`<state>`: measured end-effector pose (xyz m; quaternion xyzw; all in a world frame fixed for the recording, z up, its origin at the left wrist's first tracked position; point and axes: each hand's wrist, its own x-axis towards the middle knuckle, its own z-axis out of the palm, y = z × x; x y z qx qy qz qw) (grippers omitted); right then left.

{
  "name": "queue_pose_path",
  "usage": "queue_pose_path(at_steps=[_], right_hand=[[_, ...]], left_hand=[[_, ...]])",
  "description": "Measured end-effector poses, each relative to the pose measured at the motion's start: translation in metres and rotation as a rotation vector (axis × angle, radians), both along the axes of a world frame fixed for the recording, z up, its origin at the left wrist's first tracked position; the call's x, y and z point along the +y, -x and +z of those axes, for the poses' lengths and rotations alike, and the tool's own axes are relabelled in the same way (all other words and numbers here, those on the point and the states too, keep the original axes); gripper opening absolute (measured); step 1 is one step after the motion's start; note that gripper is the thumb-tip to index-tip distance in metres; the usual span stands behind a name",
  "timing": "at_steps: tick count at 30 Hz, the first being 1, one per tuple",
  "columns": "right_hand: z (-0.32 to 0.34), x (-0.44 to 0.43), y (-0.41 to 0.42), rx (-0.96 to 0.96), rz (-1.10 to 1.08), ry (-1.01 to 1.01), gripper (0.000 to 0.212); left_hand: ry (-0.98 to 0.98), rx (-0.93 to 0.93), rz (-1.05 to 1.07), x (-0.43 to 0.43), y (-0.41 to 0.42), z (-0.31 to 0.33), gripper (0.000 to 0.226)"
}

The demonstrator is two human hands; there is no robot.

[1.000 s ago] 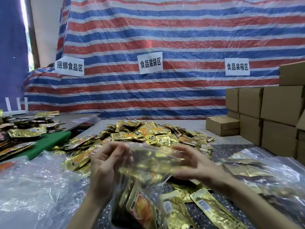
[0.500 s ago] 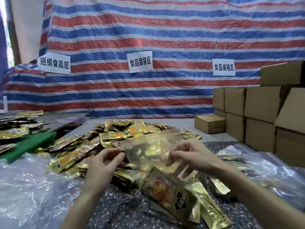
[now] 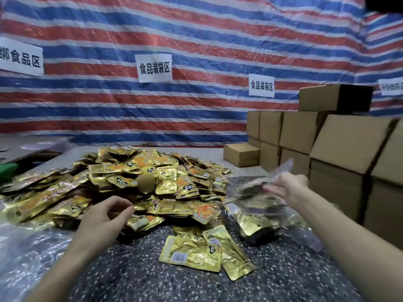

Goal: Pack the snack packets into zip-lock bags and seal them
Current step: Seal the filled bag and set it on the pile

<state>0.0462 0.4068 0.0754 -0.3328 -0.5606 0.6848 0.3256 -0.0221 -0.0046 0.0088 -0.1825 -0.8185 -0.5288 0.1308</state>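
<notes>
While right fingers (image 3: 270,189) grip a bag (image 3: 255,212), left fingers (image 3: 122,207) hang loose over speckled table (image 3: 130,269) by striped tarp (image 3: 196,29)

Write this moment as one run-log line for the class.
stage: packing | left hand: empty, fingers loosely curled, beside snack packets | right hand: holds filled zip-lock bag, blurred | seal: cannot tell

Makeshift food-packing workshop. The back wall is hung with a red, white and blue striped tarpaulin (image 3: 196,29) bearing printed paper signs (image 3: 154,68) that mark work zones, among them 食品装袋区 (food bagging) and 食品装箱区 (food boxing). A speckled worktop (image 3: 152,280) carries a bulk heap of gold foil snack packets (image 3: 139,171) with crumpled clear plastic sheeting (image 3: 26,247) at its left edge. Plain brown cardboard boxes (image 3: 344,138) are stacked in rows along the right side.
</notes>
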Motion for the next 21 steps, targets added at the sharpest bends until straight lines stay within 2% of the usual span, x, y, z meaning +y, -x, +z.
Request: queue_pose_path(at_steps=[4, 8, 13, 17, 21], right_hand=[[-0.016, -0.002, -0.012, -0.109, 0.082, 0.060, 0.033], [-0.001, -0.027, -0.021, -0.170, 0.350, 0.148, 0.038], [0.000, -0.101, -0.011, -0.142, 0.568, -0.150, 0.026], [-0.026, -0.163, 0.009, 0.024, 0.670, -0.307, 0.021], [-0.072, -0.207, 0.017, 0.216, 0.634, -0.455, 0.011]], left_hand=[[0.063, 0.024, -0.043, 0.005, -0.004, -0.002, 0.005], [0.086, 0.056, -0.054, 0.010, -0.006, -0.004, 0.006], [0.135, 0.068, -0.042, 0.010, -0.003, -0.008, 0.007], [0.146, 0.072, -0.013, 0.007, 0.001, -0.012, 0.007], [0.153, 0.063, -0.035, 0.004, 0.003, -0.017, 0.006]])
